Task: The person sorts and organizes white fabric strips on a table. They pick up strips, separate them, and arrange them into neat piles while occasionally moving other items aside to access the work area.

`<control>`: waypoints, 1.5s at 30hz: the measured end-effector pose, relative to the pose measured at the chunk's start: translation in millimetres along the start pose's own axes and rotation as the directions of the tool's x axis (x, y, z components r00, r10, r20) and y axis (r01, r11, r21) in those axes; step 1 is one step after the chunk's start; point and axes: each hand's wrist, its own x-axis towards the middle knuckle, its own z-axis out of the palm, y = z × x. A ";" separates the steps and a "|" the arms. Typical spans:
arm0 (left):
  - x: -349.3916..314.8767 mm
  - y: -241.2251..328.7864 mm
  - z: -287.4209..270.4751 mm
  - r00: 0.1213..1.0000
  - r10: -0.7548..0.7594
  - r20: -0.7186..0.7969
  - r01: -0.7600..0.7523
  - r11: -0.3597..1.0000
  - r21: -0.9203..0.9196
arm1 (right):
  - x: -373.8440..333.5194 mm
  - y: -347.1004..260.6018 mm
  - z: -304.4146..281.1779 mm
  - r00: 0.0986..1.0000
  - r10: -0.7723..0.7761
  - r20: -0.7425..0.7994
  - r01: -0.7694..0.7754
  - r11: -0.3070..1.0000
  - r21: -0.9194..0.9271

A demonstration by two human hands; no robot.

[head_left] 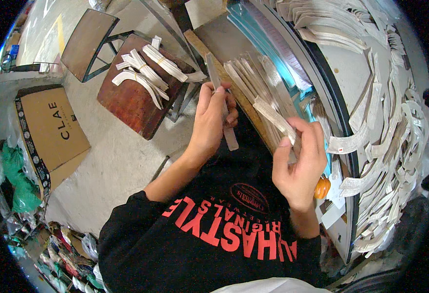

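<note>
My left hand [210, 117] is closed round a flat, pale strip [230, 138], which sticks out above and below the fingers. Between thumb and fingers of my right hand [300, 163] is the end of a cream, cloth-like strip [273, 115], tilted up toward the far left. Just beyond that strip, a row of similar pale strips [246, 78] lies packed beside a wooden edge [202, 46]. Bundles of white curved strips [143, 73], some tied with a thin band, rest on a reddish-brown wooden seat [122, 107] left of my hands.
A shelf-like table [339, 68] with a dark edge runs along the right, with heaps of curved strips [395, 141] on it. Teal sheets [263, 46] lie at its inner side. An orange, ribbed object [323, 188] sits by my right wrist. A cardboard box [61, 141] stands left.
</note>
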 end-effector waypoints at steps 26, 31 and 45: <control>-39.8 45.6 139.4 0.785 0.234 0.573 -0.390 0.906 0.165 | 15.8 -22.6 -84.5 0.991 0.035 -0.133 -0.002 0.971 0.240; -23.3 43.1 177.7 0.631 0.281 0.723 -0.532 0.835 0.140 | 29.4 1.2 -109.3 0.961 0.131 -0.244 -0.043 0.941 0.335; 48.4 31.6 212.5 0.396 0.329 0.857 -0.907 -0.006 0.421 | 79.8 91.4 -131.2 0.889 0.457 -0.029 -0.444 0.875 0.191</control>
